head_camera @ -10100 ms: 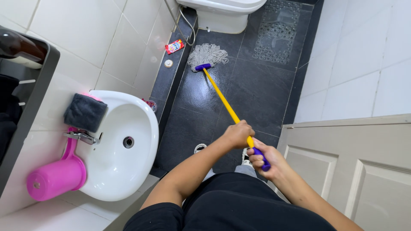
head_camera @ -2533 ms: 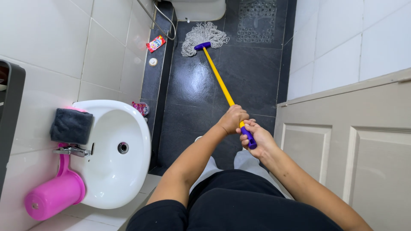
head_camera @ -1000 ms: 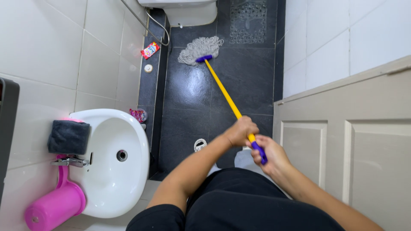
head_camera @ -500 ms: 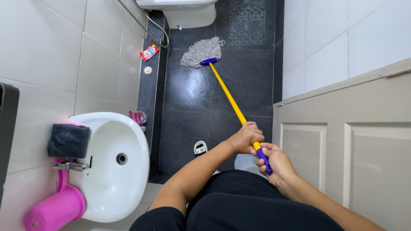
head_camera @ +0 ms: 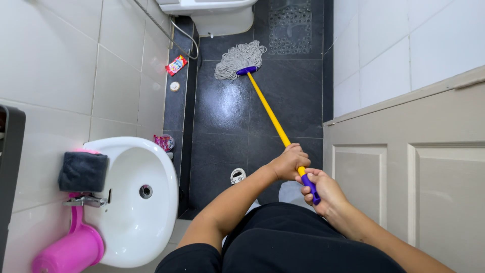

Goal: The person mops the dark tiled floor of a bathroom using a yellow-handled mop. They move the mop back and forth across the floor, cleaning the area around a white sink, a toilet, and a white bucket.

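A mop with a yellow handle (head_camera: 270, 115) and a purple grip reaches across the dark wet floor tiles (head_camera: 222, 111). Its grey string head (head_camera: 237, 58) lies on the floor near the base of a white toilet (head_camera: 217, 12). My left hand (head_camera: 289, 162) is closed round the yellow handle. Just below it, my right hand (head_camera: 326, 189) grips the purple end of the handle. Both arms stretch out over my black clothing.
A white wall basin (head_camera: 136, 202) with a dark folded cloth (head_camera: 83, 172) on its rim hangs at the left. Under it sits a pink jug (head_camera: 68, 250). A small red packet (head_camera: 176, 65) lies by the left wall. A beige panelled door (head_camera: 419, 172) stands at the right.
Over the earlier frames the mop head slid back and forth near the toilet, ending further right. My hands stayed on the handle, and the view shifted slightly.
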